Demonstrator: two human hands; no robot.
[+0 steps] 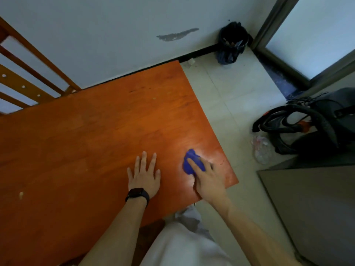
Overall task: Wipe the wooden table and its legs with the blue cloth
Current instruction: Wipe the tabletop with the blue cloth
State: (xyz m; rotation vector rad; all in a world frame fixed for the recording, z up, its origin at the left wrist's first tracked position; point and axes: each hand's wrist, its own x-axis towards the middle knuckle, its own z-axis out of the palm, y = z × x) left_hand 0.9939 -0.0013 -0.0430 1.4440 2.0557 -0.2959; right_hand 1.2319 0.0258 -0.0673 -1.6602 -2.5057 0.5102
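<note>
Blue cloth (192, 162) is bunched up under the right hand (208, 179), sitting near the right front corner of the wooden table (96, 131), so we're looking at tabletop wiping, not legs. Right hand has its fingers draped over and pressed down on the wad, pinning it flat to the wood rather than pinching it up. Left hand (144, 176) is just beside it, palm down, fingers spread, holding nothing, looks like it's only bracing.

Progress-wise, my guess is it's early to middle. A faint pale sheen shows around the cloth at that corner, might be damp streaks or just glare, can't say. Further left there are a couple of light specks (21, 194) on the wood, so that side looks like it needs a pass. Legs aren't in view at all, so I'd count them as left to do.

Count: one cloth, one table, two hands, one dark wristband (137, 194) on the left wrist, two specks I can make out.
</note>
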